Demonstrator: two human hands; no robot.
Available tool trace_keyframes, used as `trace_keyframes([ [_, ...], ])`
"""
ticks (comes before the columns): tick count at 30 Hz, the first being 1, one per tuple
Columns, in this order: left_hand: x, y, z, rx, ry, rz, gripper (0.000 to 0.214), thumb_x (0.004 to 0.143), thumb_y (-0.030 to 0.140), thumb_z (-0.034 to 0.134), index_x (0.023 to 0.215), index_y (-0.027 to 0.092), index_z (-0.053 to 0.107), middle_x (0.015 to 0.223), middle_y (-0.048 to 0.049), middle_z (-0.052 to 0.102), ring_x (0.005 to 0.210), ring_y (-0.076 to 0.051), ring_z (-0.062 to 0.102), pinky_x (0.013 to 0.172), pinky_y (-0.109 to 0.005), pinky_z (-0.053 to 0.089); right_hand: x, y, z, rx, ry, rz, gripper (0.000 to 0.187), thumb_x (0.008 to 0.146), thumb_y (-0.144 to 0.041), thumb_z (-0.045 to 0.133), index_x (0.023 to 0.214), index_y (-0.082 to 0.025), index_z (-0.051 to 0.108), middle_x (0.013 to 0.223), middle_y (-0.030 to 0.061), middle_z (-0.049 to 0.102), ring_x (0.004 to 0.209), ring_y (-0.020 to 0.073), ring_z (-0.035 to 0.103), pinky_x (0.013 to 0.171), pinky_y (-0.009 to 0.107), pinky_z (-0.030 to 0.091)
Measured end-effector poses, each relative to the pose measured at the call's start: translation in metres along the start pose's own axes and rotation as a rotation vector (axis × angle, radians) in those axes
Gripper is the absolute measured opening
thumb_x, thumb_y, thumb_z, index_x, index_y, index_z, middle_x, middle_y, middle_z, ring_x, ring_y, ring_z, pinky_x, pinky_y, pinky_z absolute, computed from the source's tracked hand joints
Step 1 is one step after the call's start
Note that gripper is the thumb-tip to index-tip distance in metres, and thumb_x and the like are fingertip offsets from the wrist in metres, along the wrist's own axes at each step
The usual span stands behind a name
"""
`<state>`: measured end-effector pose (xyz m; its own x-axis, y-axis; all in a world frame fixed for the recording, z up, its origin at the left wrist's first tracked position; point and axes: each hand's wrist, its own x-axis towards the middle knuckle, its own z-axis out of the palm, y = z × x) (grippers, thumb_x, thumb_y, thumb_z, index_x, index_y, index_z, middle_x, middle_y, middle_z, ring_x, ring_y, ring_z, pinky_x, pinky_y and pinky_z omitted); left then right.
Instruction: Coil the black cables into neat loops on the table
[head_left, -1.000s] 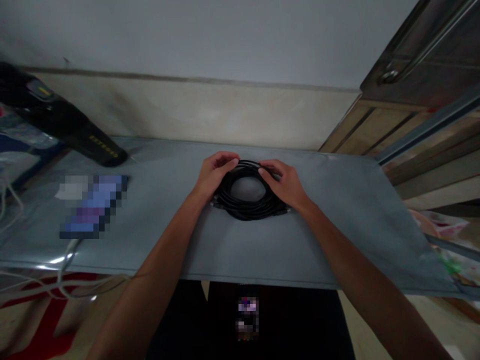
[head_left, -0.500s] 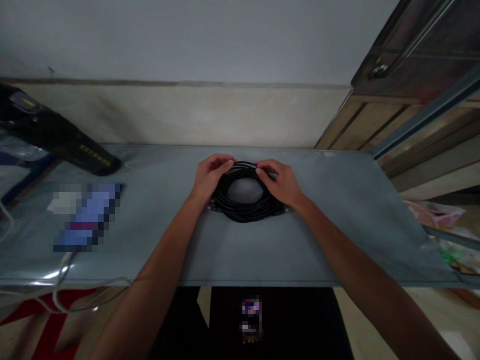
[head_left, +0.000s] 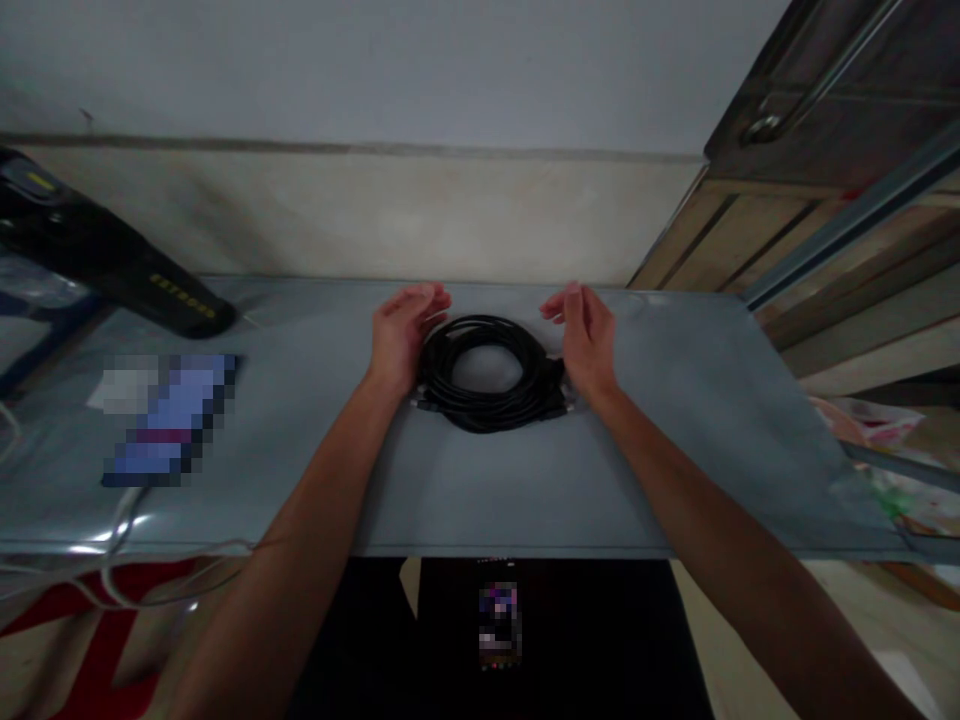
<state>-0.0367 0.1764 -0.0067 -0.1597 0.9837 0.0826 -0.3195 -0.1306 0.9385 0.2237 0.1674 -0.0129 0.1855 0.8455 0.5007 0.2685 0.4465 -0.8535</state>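
Likely light and bendy, the coiled cable at frame centre seems best held by 2 opposite sides — left hand and right hand flank it, gripping nothing.

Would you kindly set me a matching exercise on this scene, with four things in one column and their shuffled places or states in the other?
Things:
1. cable
2. table
3. dark device
4. right hand

Places or states:
A. grey-blue, beneath the cable
B. just right of the cable, not gripping it
C. wound into a coil
D. at the far left, marked in yellow

Pairs: 1-C, 2-A, 3-D, 4-B
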Motion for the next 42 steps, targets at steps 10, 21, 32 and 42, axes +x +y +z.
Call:
trace_keyframes([
  [10, 0.004, 0.009, -0.009, -0.231, 0.077, -0.06, 0.015, 0.09, 0.037, 0.082, 0.094, 0.024, 0.083, 0.09, -0.0032, 0.069, 0.079, -0.015, 0.064, 0.074, -0.028, 0.057, 0.008, 0.014, -0.001, 0.03, 0.108, 0.107, 0.08, 0.107, -0.098, 0.032, 0.083, -0.027, 0.06, 0.076, 0.0032, 0.068, 0.069, 0.0184, 0.064, 0.068, 0.034, 0.055],
  [21, 0.001, 0.012, -0.005, -0.105, 0.072, -0.043, 0.03, 0.091, 0.054, 0.087, 0.095, 0.026, 0.079, 0.086, -0.0043, 0.071, 0.08, -0.02, 0.068, 0.071, -0.032, 0.059, 0.005, 0.013, -0.001, 0.069, 0.089, 0.101, 0.079, 0.107, -0.097, 0.038, 0.079, -0.027, 0.06, 0.072, 0.001, 0.064, 0.062, 0.0172, 0.061, 0.061, 0.033, 0.052],
  [32, 0.001, 0.011, -0.005, -0.173, 0.05, -0.05, 0.022, 0.094, 0.046, 0.085, 0.093, 0.025, 0.079, 0.085, -0.0031, 0.069, 0.075, -0.017, 0.065, 0.07, -0.03, 0.057, 0.006, 0.018, -0.002, 0.038, 0.062, 0.104, 0.076, 0.11, -0.093, 0.039, 0.078, -0.027, 0.059, 0.07, 0.0002, 0.062, 0.062, 0.0158, 0.058, 0.062, 0.033, 0.05],
  [42, -0.001, 0.017, 0.003, -0.32, 0.088, -0.116, 0.017, 0.098, 0.033, 0.083, 0.088, 0.022, 0.076, 0.079, -0.0013, 0.068, 0.066, -0.015, 0.066, 0.063, -0.028, 0.056, 0.005, 0.014, -0.001, 0.095, 0.06, 0.084, 0.078, 0.107, -0.095, 0.044, 0.074, -0.026, 0.059, 0.067, -0.0007, 0.06, 0.058, 0.0146, 0.056, 0.06, 0.031, 0.047],
])
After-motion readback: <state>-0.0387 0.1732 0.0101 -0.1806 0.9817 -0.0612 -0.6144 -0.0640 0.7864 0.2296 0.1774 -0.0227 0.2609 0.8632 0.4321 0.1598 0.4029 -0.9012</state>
